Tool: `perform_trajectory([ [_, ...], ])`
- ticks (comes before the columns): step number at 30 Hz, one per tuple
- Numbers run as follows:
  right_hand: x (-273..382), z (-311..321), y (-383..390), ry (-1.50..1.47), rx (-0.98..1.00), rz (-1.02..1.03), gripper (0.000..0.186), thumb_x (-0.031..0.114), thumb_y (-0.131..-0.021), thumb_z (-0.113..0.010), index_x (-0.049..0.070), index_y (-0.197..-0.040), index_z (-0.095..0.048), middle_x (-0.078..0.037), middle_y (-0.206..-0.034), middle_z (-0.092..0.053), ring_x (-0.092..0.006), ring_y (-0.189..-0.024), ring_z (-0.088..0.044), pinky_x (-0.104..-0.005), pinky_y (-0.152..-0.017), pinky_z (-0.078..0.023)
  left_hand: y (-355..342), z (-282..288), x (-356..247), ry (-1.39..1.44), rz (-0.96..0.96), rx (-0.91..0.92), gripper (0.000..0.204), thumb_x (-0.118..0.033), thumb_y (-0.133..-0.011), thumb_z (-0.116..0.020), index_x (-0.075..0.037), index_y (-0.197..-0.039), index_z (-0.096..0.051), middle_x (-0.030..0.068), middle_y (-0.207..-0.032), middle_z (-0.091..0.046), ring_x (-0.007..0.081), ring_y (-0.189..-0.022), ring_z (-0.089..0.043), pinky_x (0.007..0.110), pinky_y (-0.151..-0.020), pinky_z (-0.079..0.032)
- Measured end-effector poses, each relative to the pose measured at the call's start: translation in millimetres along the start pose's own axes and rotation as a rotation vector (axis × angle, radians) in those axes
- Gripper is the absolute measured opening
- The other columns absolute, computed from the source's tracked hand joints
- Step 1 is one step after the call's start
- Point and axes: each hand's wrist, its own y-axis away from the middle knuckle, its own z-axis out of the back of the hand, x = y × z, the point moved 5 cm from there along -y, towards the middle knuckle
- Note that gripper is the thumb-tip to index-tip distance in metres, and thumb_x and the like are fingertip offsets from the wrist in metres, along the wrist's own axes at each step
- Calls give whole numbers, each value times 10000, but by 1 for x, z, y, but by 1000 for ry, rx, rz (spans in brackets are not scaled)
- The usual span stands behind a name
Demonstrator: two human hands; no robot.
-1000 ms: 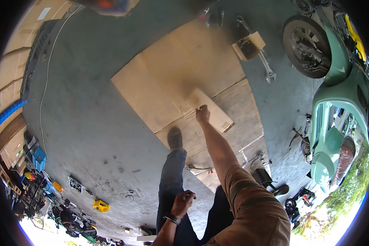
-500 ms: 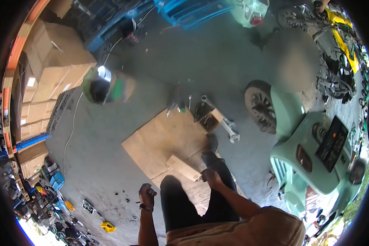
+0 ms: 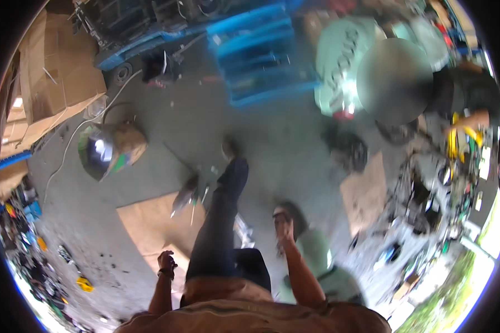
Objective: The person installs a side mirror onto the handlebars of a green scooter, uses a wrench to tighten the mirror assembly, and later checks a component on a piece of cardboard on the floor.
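My left hand [image 3: 165,262] hangs with its fingers curled in and nothing visible in them. It is over the edge of a flat cardboard sheet [image 3: 141,219], close to a long carton [image 3: 176,254]. My right hand [image 3: 284,228] is held out in front of a scooter wheel [image 3: 299,217]. Motion blur hides how its fingers are set, and I cannot tell whether it touches the wheel. Beneath my right forearm shows the pale green scooter body [image 3: 315,252]. Loose hand tools [image 3: 193,206] lie at the sheet's far edge. Shiny wrenches [image 3: 243,232] lie beside my leg.
A blue plastic pallet [image 3: 261,61] lies ahead. Big cardboard boxes [image 3: 61,66] stand at left, near a cut-open container [image 3: 97,150] and a cable [image 3: 66,147]. A co-worker [image 3: 466,89] is at far right, near a second green scooter [image 3: 341,61] and motorcycle parts [image 3: 419,200].
My view has swung to the right, and one leg now reaches forward past the cardboard. My right hand has left its place by the long carton and is now before the wheel.
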Motion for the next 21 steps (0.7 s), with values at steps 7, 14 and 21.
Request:
perform_trajectory([
  [7, 156, -56, -421, 1075, -39, 894, 167, 267, -874, -592, 103, -900, -606, -144, -654, -626, -358, -576, -612, -479, -508, -474, -6, -362, -230, -665, -717, 201, 242, -238, -901, -549, -31, -998, -626, 190, -1013, -633, 318, -905, -616, 424, -746, -491],
  [14, 427, -184, -699, 1211, 82, 829, 203, 305, -897, -534, 186, -1022, -642, -128, -872, -687, -320, -847, -669, -453, -718, -531, 60, -451, -281, -540, -768, -37, 258, -262, -909, -548, -43, -1007, -642, 199, -889, -658, 404, -773, -623, 450, -677, -500],
  [21, 452, -277, -879, 1693, 313, 1008, 346, 298, -963, -373, 224, -1215, -598, -138, -1103, -658, -352, -1028, -627, -492, -887, -478, 85, -549, -259, -210, -299, -282, 217, -201, -889, -532, -10, -835, -621, 182, -775, -657, 331, -686, -645, 409, -605, -483],
])
